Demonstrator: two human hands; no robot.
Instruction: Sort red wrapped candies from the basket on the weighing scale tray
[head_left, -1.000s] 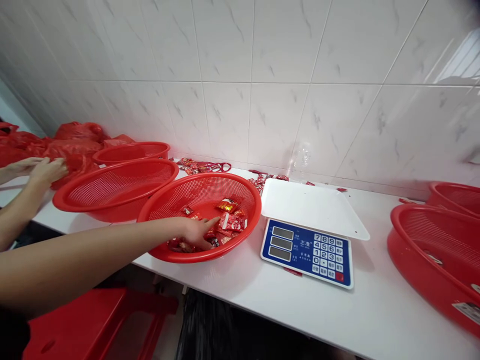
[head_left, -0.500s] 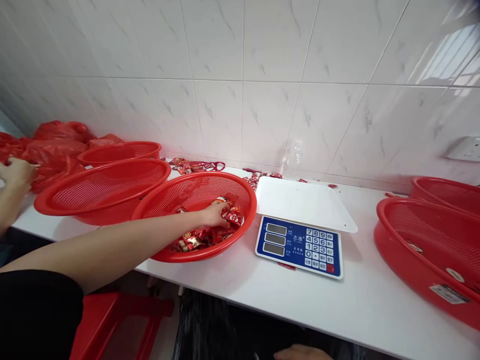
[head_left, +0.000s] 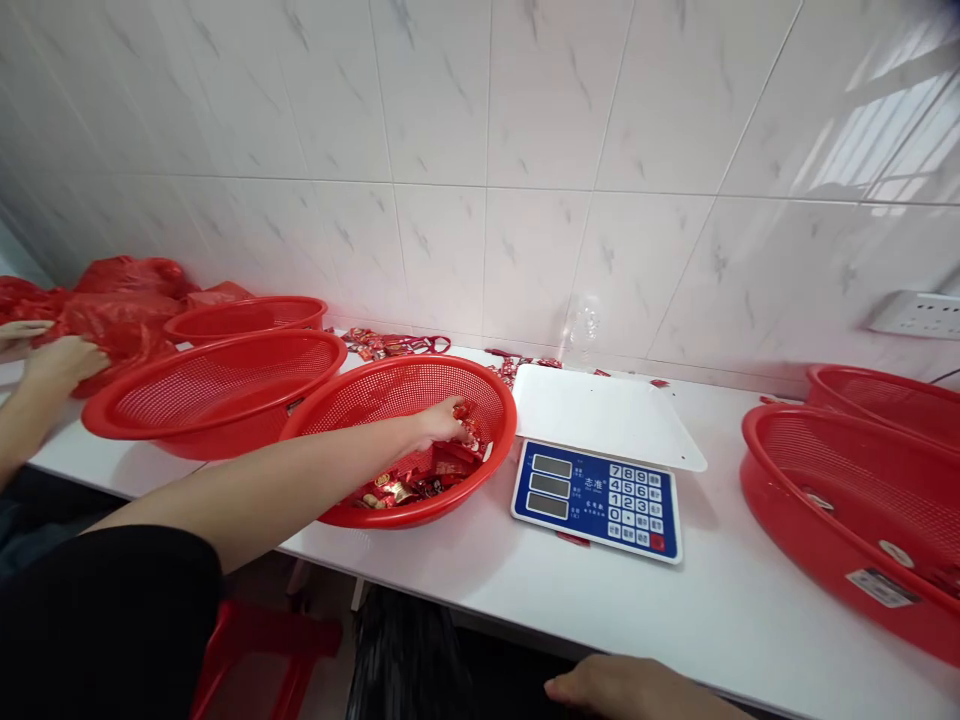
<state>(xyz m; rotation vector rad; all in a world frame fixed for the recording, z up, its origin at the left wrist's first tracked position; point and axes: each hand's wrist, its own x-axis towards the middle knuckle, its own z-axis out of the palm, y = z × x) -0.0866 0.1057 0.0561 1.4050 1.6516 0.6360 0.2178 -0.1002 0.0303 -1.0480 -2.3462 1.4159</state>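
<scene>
My left hand (head_left: 442, 422) reaches into a round red mesh basket (head_left: 390, 362) on the white counter. Its fingers curl around red candy packets near the basket's right wall. More wrapped candy packets (head_left: 409, 482) lie heaped in the basket's bottom. My right hand (head_left: 626, 690) hangs low at the counter's front edge, below the blue scale (head_left: 600, 492); its fingers are hidden. The scale's white weighing plate (head_left: 604, 415) is bare.
Two more red baskets (head_left: 225, 348) (head_left: 247, 312) stand to the left, and two others (head_left: 825, 500) (head_left: 885, 390) at the right. Another person's hands (head_left: 52, 360) rest on red plastic bags (head_left: 120, 310) at far left. Loose packets (head_left: 390, 343) lie along the wall. A red stool (head_left: 255, 650) sits below.
My left hand has moved from the basket's middle toward its right wall and closed on packets. My right hand has come into view at the bottom edge.
</scene>
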